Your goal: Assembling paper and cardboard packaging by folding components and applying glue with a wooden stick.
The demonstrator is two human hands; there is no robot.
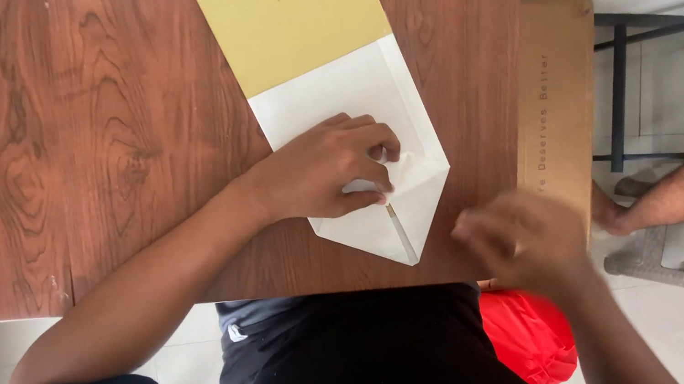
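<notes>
Left hand (324, 167) presses white-yellow paper (333, 82); blurred right hand (521, 236) grip unclear, beside brown carton (555, 82).

I see a matt paper sheet (303, 13), yellow on one face and white on the other, smooth with crisp folds. The table (57, 147) looks like wood-grain laminate, faintly glossy. Beside it, a plain matt cardboard box (557, 91).

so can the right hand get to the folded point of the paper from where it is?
Probably yes. The right hand is blurred, just right of the paper's folded point on the wooden table, with bare tabletop between them. The left hand presses the paper higher up, leaving the tip uncovered.
</notes>
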